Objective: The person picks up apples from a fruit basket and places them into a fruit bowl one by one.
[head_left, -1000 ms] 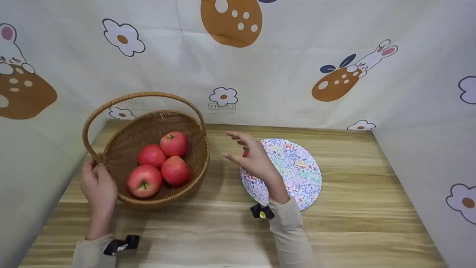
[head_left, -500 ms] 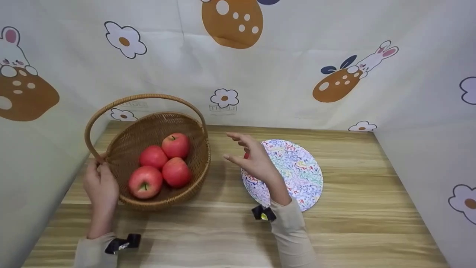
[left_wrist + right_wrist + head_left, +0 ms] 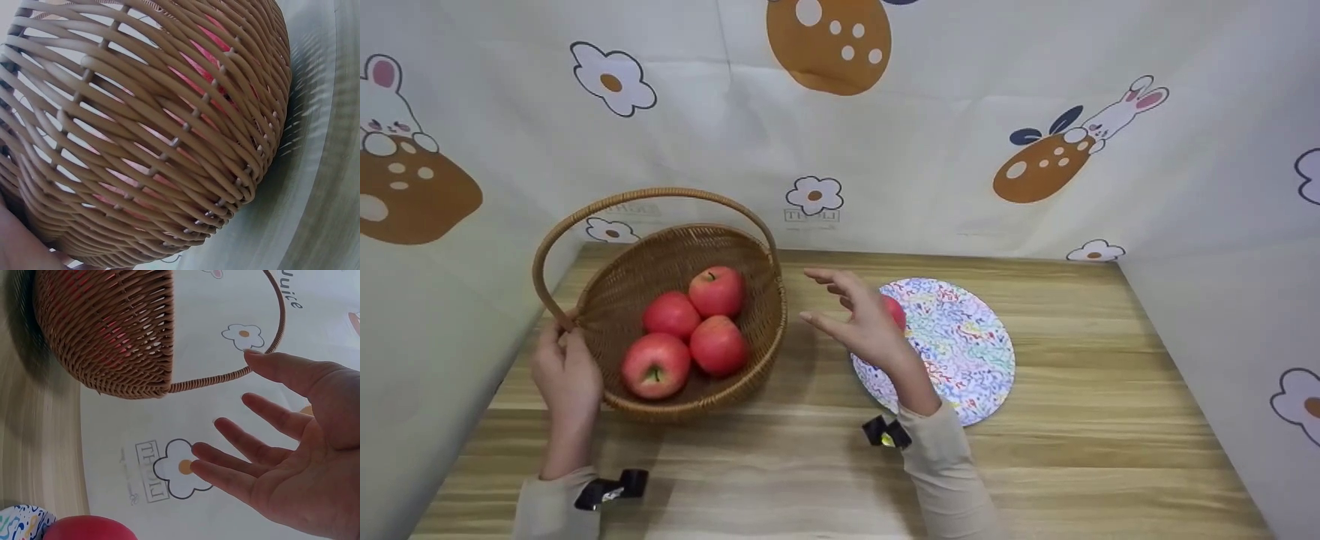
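Observation:
A brown wicker basket [image 3: 761,367] stands at the left with several red apples [image 3: 655,366] inside, its arched handle [image 3: 652,193] upright. My left hand [image 3: 568,375] grips the basket's left side, where the handle meets the rim. In the left wrist view, fingers [image 3: 22,247] show at the lower left against the woven wall. Between basket and plate, my right hand [image 3: 861,322] hovers with fingers spread and nothing in them, palm toward the basket. Behind it, partly hidden, one red apple [image 3: 895,311] sits on a round multicoloured patterned plate [image 3: 960,352].
All this is on a wood-grain table [image 3: 1095,405]. A pale cloth backdrop [image 3: 930,172] printed with flowers and rabbits encloses the back and both sides. Black wrist cameras [image 3: 887,432] sit on both sleeves.
My right hand has shifted slightly left toward the basket, so more of the apple on the plate shows. My left hand keeps its grip; the basket stays put.

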### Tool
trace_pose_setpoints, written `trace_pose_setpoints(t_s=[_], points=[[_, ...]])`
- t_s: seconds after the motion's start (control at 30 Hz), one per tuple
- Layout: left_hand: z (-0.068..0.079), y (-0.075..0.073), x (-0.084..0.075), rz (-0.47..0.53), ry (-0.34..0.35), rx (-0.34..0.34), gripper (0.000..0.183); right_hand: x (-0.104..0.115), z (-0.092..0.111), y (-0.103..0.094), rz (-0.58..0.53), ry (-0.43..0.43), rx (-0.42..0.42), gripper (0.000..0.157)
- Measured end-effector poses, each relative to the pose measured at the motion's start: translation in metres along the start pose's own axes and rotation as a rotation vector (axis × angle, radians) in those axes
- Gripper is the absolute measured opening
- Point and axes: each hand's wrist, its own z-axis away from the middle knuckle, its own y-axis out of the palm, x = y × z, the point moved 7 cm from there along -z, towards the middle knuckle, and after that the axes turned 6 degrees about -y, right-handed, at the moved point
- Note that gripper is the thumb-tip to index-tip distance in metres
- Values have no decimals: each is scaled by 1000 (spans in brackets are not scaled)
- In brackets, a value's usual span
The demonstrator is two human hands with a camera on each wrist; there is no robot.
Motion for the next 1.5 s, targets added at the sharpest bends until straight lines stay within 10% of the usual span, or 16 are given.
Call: trace_pose_setpoints(t_s=[1.5], points=[[3,0,-3,6,24,-36,44,32,-8,62,81,-169,75,50]])
